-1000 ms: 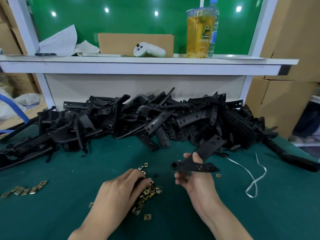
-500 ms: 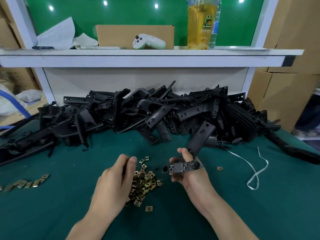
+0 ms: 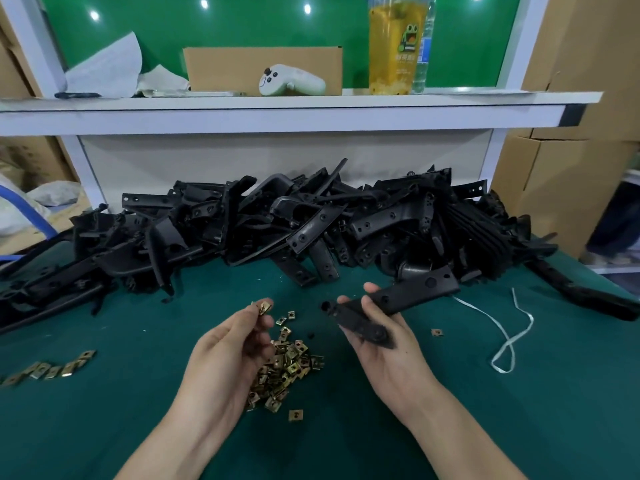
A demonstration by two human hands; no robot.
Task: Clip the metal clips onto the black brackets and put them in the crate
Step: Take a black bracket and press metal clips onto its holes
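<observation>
In the head view, the left hand (image 3: 228, 351) is pinching one metal clip (image 3: 265, 307) between its fingers, raised just above the heap of clips (image 3: 287, 368) lying on the green worktop (image 3: 104, 410). The right hand (image 3: 384, 351) is holding a black bracket (image 3: 398, 297), fingers curled round its near end, the long arm pointing up and right. Clip and bracket are sitting apart. A big pile of brackets (image 3: 311, 223) is lying behind, a row of clips (image 3: 52, 368) far left, a white strap (image 3: 509, 334) to the right.
</observation>
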